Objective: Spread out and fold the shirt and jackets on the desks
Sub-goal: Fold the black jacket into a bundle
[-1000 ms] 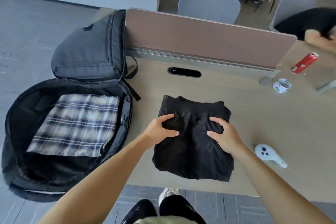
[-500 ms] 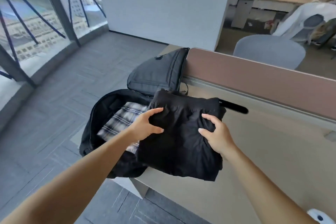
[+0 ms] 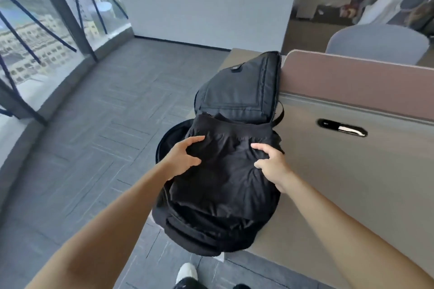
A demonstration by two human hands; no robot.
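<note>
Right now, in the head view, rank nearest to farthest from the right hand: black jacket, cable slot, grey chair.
1. black jacket, in the right hand
2. cable slot, in the desk, rightward
3. grey chair, beyond the divider

A beige tabletop [image 3: 340, 183] is recorded, bare over most of its visible surface. An open black backpack [image 3: 237, 91] is laid at its left end. The backpack's left side is carried past the tabletop's edge, over the floor [image 3: 98, 148], and its lid is propped against the end of a brown divider panel [image 3: 352, 82] mounted along the far edge. A dark cable slot [image 3: 341, 127] is set into the tabletop just before the panel.
</note>
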